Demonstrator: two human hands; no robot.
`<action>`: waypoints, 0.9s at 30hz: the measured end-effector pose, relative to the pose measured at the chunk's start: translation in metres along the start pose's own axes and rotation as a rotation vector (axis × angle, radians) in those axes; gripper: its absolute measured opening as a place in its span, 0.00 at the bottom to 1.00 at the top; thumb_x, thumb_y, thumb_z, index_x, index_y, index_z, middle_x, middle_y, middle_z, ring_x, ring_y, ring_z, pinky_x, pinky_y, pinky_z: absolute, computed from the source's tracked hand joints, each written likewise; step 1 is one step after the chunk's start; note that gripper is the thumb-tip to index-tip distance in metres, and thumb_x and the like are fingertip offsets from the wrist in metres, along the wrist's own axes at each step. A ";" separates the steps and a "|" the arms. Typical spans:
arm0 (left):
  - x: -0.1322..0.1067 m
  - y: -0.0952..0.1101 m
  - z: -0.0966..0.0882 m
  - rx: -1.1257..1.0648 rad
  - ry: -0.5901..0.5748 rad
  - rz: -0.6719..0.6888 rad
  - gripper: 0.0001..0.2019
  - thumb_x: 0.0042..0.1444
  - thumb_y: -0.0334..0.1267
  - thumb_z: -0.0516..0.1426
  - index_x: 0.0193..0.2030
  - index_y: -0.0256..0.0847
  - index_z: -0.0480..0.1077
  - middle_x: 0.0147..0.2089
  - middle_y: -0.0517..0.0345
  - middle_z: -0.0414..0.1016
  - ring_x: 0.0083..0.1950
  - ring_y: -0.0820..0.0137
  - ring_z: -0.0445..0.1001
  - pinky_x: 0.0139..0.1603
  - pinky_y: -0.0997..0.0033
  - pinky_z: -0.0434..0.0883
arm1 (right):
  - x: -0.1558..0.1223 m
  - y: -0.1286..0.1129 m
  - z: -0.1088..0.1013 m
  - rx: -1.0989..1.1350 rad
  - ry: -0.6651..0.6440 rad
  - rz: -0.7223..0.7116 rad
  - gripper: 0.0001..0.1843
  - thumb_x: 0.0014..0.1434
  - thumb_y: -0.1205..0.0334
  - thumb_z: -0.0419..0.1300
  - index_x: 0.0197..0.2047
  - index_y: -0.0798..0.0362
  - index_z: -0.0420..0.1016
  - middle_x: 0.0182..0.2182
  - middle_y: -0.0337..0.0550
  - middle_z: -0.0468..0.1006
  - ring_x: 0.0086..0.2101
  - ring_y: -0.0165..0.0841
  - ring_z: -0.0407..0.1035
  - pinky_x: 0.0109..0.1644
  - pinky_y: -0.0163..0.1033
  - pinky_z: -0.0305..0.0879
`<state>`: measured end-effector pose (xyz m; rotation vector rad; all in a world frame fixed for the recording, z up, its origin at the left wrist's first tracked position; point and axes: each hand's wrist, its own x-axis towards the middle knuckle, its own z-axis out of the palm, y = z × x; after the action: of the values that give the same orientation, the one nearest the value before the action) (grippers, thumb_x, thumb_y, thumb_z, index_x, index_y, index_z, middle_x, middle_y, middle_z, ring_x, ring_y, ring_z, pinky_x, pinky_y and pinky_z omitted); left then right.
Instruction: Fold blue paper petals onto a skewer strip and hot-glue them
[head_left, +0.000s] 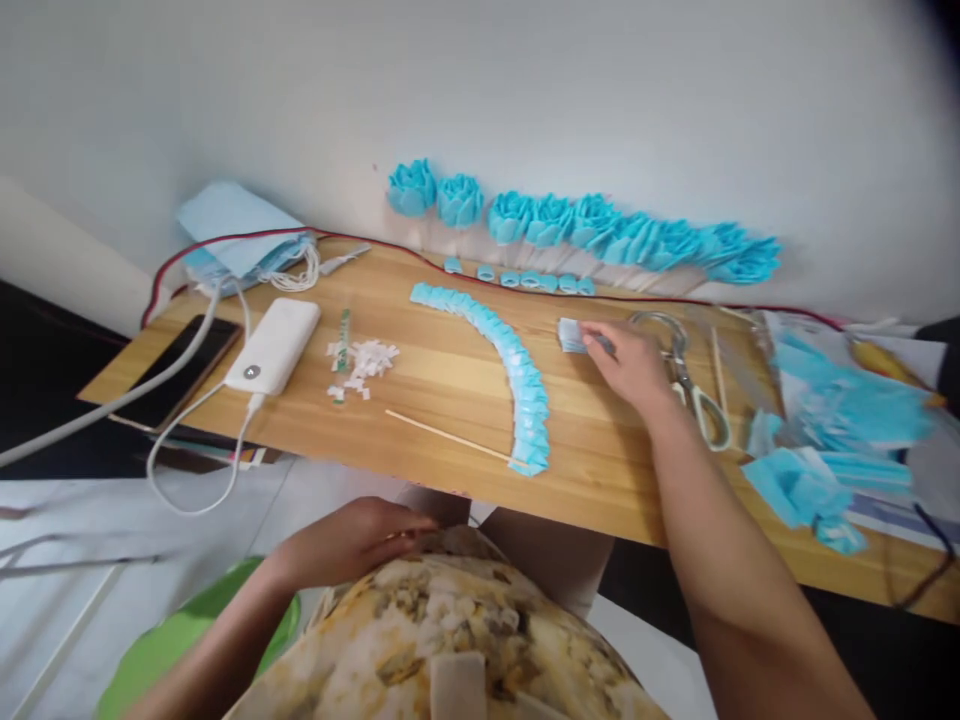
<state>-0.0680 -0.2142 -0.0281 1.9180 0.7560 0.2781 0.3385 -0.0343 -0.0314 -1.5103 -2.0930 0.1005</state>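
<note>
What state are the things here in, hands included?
Right hand: fingers on the small blue stack.
Left hand: near the lap, grip unclear.
Pleated blue strip: curved in an arc.
Thin stick: lying flat, one end at the strip.
Blue flowers: shaped, lined up by the wall.
Power bank: cable plugged in.
Phone: screen looks dark.
White bits: loosely heaped.
Scissors: lying down, partly hidden.
Blue masks: piled up.

the right hand (628,362) partly hid the small layered stack (570,336), so its grip could not be told. its wrist covered some of the scissors (685,378). toward the bench's (450,380) right end, the blue scraps (851,405) blurred. below its front edge, the green basin (150,660) ran out of view.
</note>
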 end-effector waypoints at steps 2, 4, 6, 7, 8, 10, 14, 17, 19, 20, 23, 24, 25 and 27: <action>-0.005 0.012 -0.010 -0.054 0.007 0.013 0.15 0.71 0.39 0.53 0.61 0.48 0.74 0.52 0.55 0.83 0.50 0.64 0.82 0.49 0.71 0.75 | 0.000 -0.001 0.002 -0.001 0.011 -0.028 0.14 0.66 0.57 0.55 0.49 0.47 0.80 0.47 0.50 0.85 0.49 0.46 0.78 0.55 0.53 0.72; -0.001 0.020 -0.015 -0.085 0.125 0.093 0.13 0.71 0.38 0.55 0.57 0.45 0.75 0.48 0.53 0.84 0.47 0.66 0.82 0.46 0.72 0.75 | 0.000 -0.003 0.002 0.003 0.038 -0.036 0.14 0.66 0.57 0.55 0.49 0.46 0.79 0.47 0.49 0.85 0.49 0.45 0.78 0.55 0.53 0.72; 0.010 0.022 -0.016 -0.029 0.294 0.189 0.10 0.70 0.35 0.56 0.53 0.43 0.76 0.45 0.51 0.84 0.45 0.67 0.81 0.45 0.71 0.74 | 0.000 -0.003 0.002 0.002 0.054 -0.036 0.14 0.66 0.57 0.55 0.49 0.45 0.79 0.48 0.48 0.85 0.49 0.46 0.78 0.55 0.53 0.72; 0.016 0.022 -0.016 0.020 0.369 0.233 0.09 0.69 0.34 0.56 0.52 0.43 0.77 0.44 0.50 0.83 0.44 0.66 0.81 0.45 0.70 0.73 | 0.000 -0.003 0.002 -0.003 0.057 -0.034 0.14 0.66 0.56 0.54 0.49 0.45 0.79 0.48 0.48 0.85 0.50 0.46 0.78 0.56 0.54 0.72; 0.024 0.021 -0.016 0.074 0.427 0.275 0.09 0.69 0.33 0.56 0.50 0.42 0.77 0.43 0.49 0.83 0.44 0.66 0.80 0.44 0.69 0.73 | 0.000 -0.002 0.002 -0.008 0.057 -0.034 0.14 0.66 0.56 0.54 0.49 0.45 0.79 0.48 0.48 0.85 0.50 0.46 0.78 0.56 0.55 0.72; 0.037 0.018 -0.016 0.158 0.489 0.351 0.09 0.69 0.32 0.54 0.48 0.40 0.76 0.40 0.49 0.82 0.41 0.65 0.78 0.41 0.66 0.71 | 0.000 0.001 0.003 -0.018 0.055 -0.034 0.14 0.66 0.56 0.55 0.48 0.45 0.79 0.47 0.49 0.85 0.49 0.47 0.78 0.55 0.55 0.72; 0.055 0.016 -0.019 0.234 0.521 0.443 0.09 0.70 0.32 0.53 0.47 0.39 0.75 0.37 0.49 0.80 0.37 0.66 0.76 0.38 0.64 0.69 | 0.000 0.006 0.003 -0.021 0.051 -0.035 0.14 0.65 0.56 0.55 0.47 0.46 0.80 0.46 0.49 0.85 0.48 0.47 0.79 0.54 0.55 0.73; 0.056 0.013 -0.029 0.305 0.569 0.405 0.09 0.70 0.33 0.53 0.47 0.39 0.76 0.38 0.48 0.81 0.38 0.65 0.76 0.39 0.64 0.71 | 0.000 0.006 0.002 -0.024 0.062 -0.035 0.15 0.66 0.56 0.54 0.48 0.48 0.80 0.46 0.51 0.85 0.48 0.49 0.79 0.53 0.55 0.73; 0.050 0.007 -0.040 0.374 0.676 0.319 0.10 0.69 0.34 0.54 0.47 0.40 0.77 0.40 0.48 0.82 0.40 0.64 0.78 0.41 0.63 0.73 | 0.000 0.004 0.001 -0.029 0.075 -0.039 0.16 0.66 0.56 0.54 0.47 0.50 0.81 0.45 0.53 0.86 0.47 0.50 0.79 0.53 0.55 0.72; 0.046 0.002 -0.047 0.407 0.756 0.252 0.10 0.69 0.35 0.54 0.47 0.40 0.78 0.42 0.48 0.82 0.43 0.64 0.79 0.45 0.63 0.75 | 0.000 0.003 0.000 -0.030 0.079 -0.044 0.16 0.66 0.56 0.54 0.47 0.51 0.81 0.46 0.54 0.85 0.47 0.50 0.79 0.53 0.54 0.72; 0.030 -0.020 -0.071 0.447 1.035 0.002 0.13 0.69 0.39 0.54 0.54 0.42 0.76 0.54 0.47 0.80 0.57 0.60 0.77 0.61 0.56 0.73 | 0.000 -0.001 -0.002 -0.027 0.091 -0.065 0.17 0.67 0.57 0.54 0.47 0.53 0.82 0.46 0.56 0.85 0.47 0.50 0.78 0.53 0.53 0.71; 0.026 -0.029 -0.078 0.426 1.104 -0.066 0.15 0.70 0.42 0.54 0.58 0.42 0.74 0.58 0.46 0.78 0.61 0.58 0.75 0.65 0.53 0.70 | 0.000 -0.002 -0.002 -0.026 0.094 -0.068 0.17 0.67 0.57 0.54 0.47 0.53 0.82 0.45 0.57 0.85 0.47 0.50 0.78 0.53 0.52 0.71; 0.022 -0.039 -0.084 0.381 1.151 -0.117 0.19 0.70 0.45 0.54 0.63 0.42 0.71 0.62 0.45 0.75 0.64 0.57 0.72 0.69 0.51 0.67 | 0.000 -0.002 -0.002 -0.024 0.095 -0.068 0.16 0.67 0.57 0.54 0.47 0.53 0.82 0.45 0.56 0.85 0.47 0.50 0.78 0.53 0.52 0.71; 0.018 -0.057 -0.093 0.257 1.180 -0.166 0.26 0.69 0.51 0.53 0.70 0.43 0.63 0.68 0.43 0.69 0.67 0.55 0.70 0.70 0.49 0.66 | 0.000 -0.003 -0.002 -0.016 0.092 -0.065 0.16 0.67 0.58 0.54 0.47 0.52 0.82 0.45 0.55 0.85 0.47 0.49 0.78 0.53 0.52 0.72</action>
<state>-0.1226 -0.1181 -0.0379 1.7900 1.7581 1.3120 0.3374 -0.0361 -0.0289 -1.4272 -2.0718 -0.0106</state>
